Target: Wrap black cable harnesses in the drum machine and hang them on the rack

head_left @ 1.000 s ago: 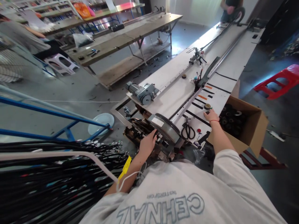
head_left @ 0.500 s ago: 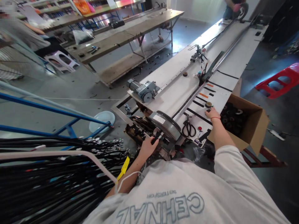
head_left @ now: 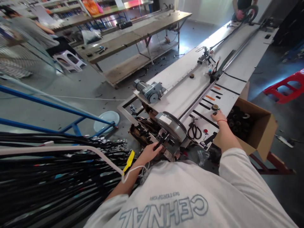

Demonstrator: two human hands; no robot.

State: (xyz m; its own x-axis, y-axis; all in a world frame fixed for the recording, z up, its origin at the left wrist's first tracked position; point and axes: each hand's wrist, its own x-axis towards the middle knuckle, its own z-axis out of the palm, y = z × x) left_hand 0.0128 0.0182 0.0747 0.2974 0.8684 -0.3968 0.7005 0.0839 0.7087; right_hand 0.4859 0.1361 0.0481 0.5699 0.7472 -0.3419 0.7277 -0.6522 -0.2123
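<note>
In the head view, my left hand (head_left: pixel 150 152) is closed round a short, dark length of what looks like black cable (head_left: pixel 162 140), beside the grey round drum (head_left: pixel 171 124) at the near end of the long table. Out to the right, my right hand (head_left: pixel 217 116) is down at the table top with its fingers bent together over a dark roll of tape (head_left: pixel 214 113), partly covered by them. Just beyond those fingers lies another tape roll (head_left: pixel 215 107). Black-handled scissors (head_left: pixel 194 130) rest between the drum and my right hand.
Black and orange tape strips (head_left: pixel 210 98) line the right edge of the white table (head_left: pixel 175 82). A cardboard box (head_left: pixel 263 133) of dark rolls stands at right. A geared motor (head_left: pixel 149 91) sits at left. Many black cables (head_left: pixel 71 177) hang on the left. A co-worker (head_left: pixel 239 11) stands at the far end.
The whole view has shifted slightly to the left. My left hand has drawn back a little from the drum, showing more of the black length. My right hand stays by the tape rolls.
</note>
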